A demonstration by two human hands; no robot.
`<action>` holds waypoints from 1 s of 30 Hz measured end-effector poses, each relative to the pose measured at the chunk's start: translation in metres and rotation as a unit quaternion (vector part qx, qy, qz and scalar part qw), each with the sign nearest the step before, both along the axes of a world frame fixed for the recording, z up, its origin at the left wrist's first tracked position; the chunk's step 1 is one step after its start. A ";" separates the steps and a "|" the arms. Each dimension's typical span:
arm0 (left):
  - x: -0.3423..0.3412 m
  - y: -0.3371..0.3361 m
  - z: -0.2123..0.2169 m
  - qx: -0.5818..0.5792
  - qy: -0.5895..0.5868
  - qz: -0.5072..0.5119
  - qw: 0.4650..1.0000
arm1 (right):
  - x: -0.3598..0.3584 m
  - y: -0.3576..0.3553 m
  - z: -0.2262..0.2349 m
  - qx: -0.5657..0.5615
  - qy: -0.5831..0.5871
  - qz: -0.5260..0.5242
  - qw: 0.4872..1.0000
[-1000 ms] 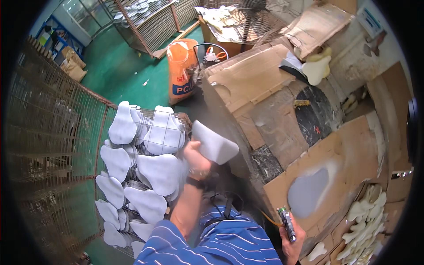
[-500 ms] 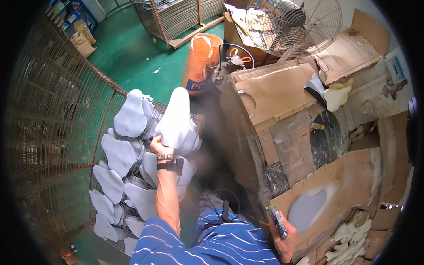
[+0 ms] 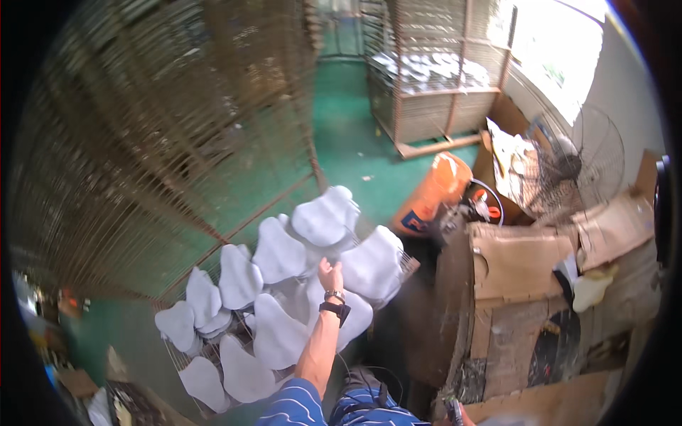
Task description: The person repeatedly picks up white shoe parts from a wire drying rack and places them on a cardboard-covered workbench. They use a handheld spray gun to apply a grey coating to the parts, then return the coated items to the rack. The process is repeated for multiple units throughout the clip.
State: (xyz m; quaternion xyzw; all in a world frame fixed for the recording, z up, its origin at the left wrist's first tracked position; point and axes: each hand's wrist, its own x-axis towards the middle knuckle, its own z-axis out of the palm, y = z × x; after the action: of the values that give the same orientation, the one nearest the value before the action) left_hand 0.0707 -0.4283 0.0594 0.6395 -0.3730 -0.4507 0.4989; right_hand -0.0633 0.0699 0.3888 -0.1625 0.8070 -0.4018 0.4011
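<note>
Several smooth, pale grey saddle-shaped pads [image 3: 279, 250] lie in overlapping rows on a wire rack [image 3: 172, 358]. My left hand [image 3: 329, 272] is over the middle of them, its fingers curled together with no pad visible in them. Just right of that hand, a larger pad [image 3: 373, 264] rests at the rack's right corner; another pad lies under the wrist. At the lower edge, only part of my right hand [image 3: 466, 419] shows, closed on a small spray gun [image 3: 453, 409] that is largely cut off by the frame.
Tall wire racks [image 3: 234, 121] stand at the left. An orange bucket [image 3: 435, 188] sits beyond the pads, near a wheeled rack [image 3: 437, 106] filled with pale pieces. On the right are a cardboard-covered bench [image 3: 522, 266], a wire-caged fan [image 3: 568, 167] and a cream pad [image 3: 592, 290].
My view has swung left and up. The pad that my left hand gripped is now down on the rack and out of its fingers. My right hand has slipped mostly out of frame.
</note>
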 end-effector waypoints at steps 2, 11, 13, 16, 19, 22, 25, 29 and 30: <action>0.007 -0.004 0.067 -0.078 0.041 -0.023 0.996 | -0.003 0.025 -0.033 -0.039 0.015 0.047 0.998; 0.127 -0.059 0.372 -0.515 -0.276 0.103 0.805 | 0.002 0.047 -0.046 -0.075 0.070 0.130 0.986; 0.155 -0.081 0.420 -0.553 -0.364 0.139 0.736 | 0.006 0.049 -0.043 -0.095 0.055 0.115 0.987; 0.182 -0.118 0.463 -0.517 -0.478 0.161 0.692 | 0.011 0.054 -0.045 -0.089 0.055 0.098 0.990; 0.203 -0.136 0.474 -0.426 -0.555 0.156 0.697 | 0.011 0.062 -0.051 -0.088 0.075 0.115 0.987; 0.202 -0.133 0.476 -0.414 -0.586 0.165 0.677 | 0.012 0.068 -0.052 -0.057 0.065 0.117 0.989; 0.167 -0.100 0.461 -0.447 -0.580 0.156 0.663 | 0.017 0.063 -0.026 -0.003 0.074 0.096 0.993; 0.144 0.013 0.398 -0.474 -0.558 0.103 0.673 | 0.018 0.065 -0.035 -0.068 0.125 0.075 0.987; 0.128 0.044 0.370 -0.461 -0.534 0.053 0.707 | 0.021 0.068 -0.039 -0.034 0.111 0.021 0.993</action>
State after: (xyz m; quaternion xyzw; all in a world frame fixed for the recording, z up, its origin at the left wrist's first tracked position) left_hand 0.1982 -0.3844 0.4297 0.4828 -0.7037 0.2215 0.4719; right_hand -0.0423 0.1377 0.3501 -0.2362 0.8289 -0.4002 0.3114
